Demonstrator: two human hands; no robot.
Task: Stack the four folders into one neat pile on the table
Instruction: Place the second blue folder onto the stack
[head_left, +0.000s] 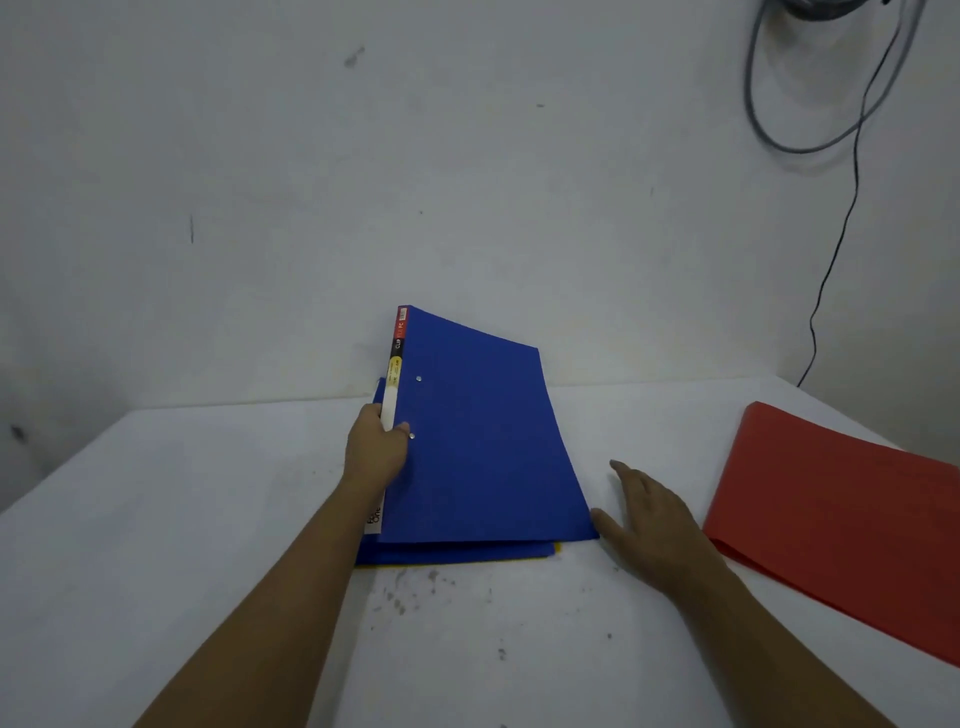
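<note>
A blue folder (478, 431) with a labelled spine is tilted up at its far end, and my left hand (375, 449) grips that spine. Its near edge rests on a second blue folder (447, 554), which lies flat on a yellow folder (557, 548) of which only a thin edge shows. My right hand (652, 525) lies flat and open on the white table (208, 519), its thumb touching the tilted folder's near right corner. A red folder (841, 509) lies apart at the right, partly out of view.
A white wall (363, 182) rises just behind the table. Grey coiled cables (810, 132) and a thin black wire (836, 249) hang at the upper right. Dark smudges (410, 592) mark the tabletop in front of the pile.
</note>
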